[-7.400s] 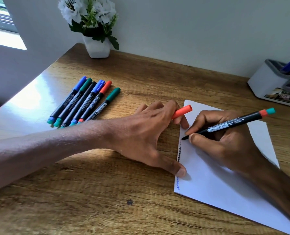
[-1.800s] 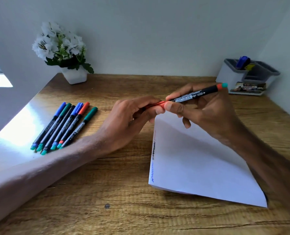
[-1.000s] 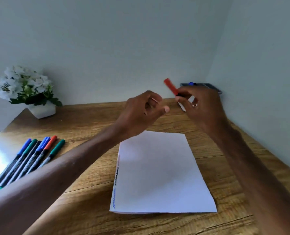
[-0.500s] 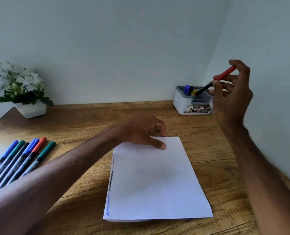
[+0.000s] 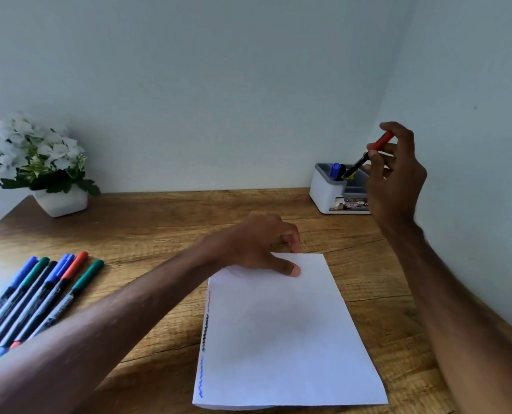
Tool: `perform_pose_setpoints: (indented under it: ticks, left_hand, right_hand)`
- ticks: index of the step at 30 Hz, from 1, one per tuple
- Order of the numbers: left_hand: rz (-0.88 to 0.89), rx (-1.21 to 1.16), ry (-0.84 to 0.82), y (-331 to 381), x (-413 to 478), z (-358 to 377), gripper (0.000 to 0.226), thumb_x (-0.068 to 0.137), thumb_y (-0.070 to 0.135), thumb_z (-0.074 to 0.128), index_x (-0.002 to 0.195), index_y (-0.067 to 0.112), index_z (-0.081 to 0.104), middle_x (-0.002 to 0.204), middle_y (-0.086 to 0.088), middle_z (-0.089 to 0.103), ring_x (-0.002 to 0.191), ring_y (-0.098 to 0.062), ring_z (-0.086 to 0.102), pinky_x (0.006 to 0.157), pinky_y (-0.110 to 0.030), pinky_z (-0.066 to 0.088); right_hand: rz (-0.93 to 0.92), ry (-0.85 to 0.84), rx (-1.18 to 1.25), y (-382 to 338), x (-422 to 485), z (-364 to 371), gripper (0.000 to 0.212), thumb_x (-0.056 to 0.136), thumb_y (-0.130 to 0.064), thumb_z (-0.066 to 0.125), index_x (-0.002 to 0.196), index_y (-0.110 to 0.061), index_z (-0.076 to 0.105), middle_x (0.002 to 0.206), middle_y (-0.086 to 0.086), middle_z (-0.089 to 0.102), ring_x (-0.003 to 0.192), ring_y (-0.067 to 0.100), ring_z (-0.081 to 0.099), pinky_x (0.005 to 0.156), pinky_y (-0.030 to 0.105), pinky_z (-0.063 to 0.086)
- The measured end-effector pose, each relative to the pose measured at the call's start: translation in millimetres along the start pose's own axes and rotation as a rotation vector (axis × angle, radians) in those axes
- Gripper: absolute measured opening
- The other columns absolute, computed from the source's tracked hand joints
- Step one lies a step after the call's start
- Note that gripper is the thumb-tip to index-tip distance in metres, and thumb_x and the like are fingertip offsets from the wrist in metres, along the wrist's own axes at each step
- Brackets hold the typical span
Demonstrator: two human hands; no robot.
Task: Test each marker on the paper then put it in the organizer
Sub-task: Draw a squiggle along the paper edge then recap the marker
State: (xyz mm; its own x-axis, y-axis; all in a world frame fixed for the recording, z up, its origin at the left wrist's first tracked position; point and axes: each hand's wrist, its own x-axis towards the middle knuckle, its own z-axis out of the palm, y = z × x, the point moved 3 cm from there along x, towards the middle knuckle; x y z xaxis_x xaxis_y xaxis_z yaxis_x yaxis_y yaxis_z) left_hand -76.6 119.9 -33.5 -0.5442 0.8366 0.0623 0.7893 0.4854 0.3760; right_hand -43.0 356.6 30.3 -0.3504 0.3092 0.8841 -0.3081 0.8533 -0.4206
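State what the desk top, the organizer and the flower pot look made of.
Desk top: wood or wood-look laminate, semi-gloss; grain lines and bright glare at left. Organizer: likely plastic, smooth white walls, grey rim. Flower pot: matte white, ceramic or plastic; cannot tell.

A person's right hand (image 5: 398, 180), raised at the end of an outstretched arm, pinches a red-capped marker (image 5: 360, 163) between thumb and fingers, while the left hand (image 5: 260, 243) reaches across low, fingers loosely curled, thumb flat on the paper (image 5: 278, 339).
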Motion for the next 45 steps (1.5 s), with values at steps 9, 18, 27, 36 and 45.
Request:
perform_pose_setpoints:
  ticks: [9,18,27,36,45]
  left_hand:
    - [0.018,-0.029,0.010,-0.9,1.3,2.1,0.042,0.085,0.055,0.076,0.119,0.031,0.067,0.119,0.010,0.063,0.108,-0.007,0.052,0.093,-0.036,0.052]
    - [0.012,-0.044,0.010,0.0,0.1,1.6,0.041,0.086,0.053,0.076,0.119,0.031,0.067,0.120,0.010,0.061,0.108,-0.006,0.051,0.096,-0.036,0.051]
    - [0.018,-0.031,0.019,-2.1,1.9,3.0,0.041,0.085,0.055,0.076,0.118,0.033,0.068,0.116,0.013,0.060,0.102,-0.002,0.048,0.091,-0.030,0.050]
    - [0.032,-0.026,0.014,-1.9,2.6,2.8,0.041,0.086,0.054,0.075,0.119,0.031,0.068,0.113,0.015,0.058,0.101,-0.001,0.048,0.083,-0.021,0.045]
    - [0.015,-0.043,0.012,-3.1,1.6,3.7,0.041,0.085,0.054,0.077,0.118,0.032,0.067,0.118,0.009,0.060,0.107,-0.007,0.051,0.090,-0.030,0.049]
  right_hand:
    - [-0.027,-0.007,0.027,4.3,5.2,2.1,0.033,0.104,-0.014,0.059,0.137,-0.015,0.054,0.122,0.009,0.072,0.106,0.015,0.073,0.092,0.027,0.059]
    - [0.000,-0.044,0.026,0.8,0.6,9.0,0.032,0.104,-0.015,0.059,0.136,-0.015,0.058,0.121,0.010,0.073,0.106,0.020,0.073,0.091,0.037,0.061]
    - [0.016,-0.049,-0.013,3.8,0.1,9.4,0.036,0.105,-0.016,0.057,0.141,-0.017,0.058,0.116,0.010,0.074,0.104,0.019,0.073,0.095,0.033,0.058]
    - [0.041,-0.178,-0.102,22.1,-17.7,23.7,0.034,0.107,-0.005,0.049,0.137,-0.008,0.064,0.130,0.011,0.070,0.116,0.016,0.067,0.104,0.024,0.050]
    - [0.040,-0.179,-0.167,17.0,-22.1,24.2,0.033,0.101,0.004,0.050,0.129,0.001,0.066,0.126,0.017,0.070,0.117,0.027,0.067,0.104,0.031,0.051]
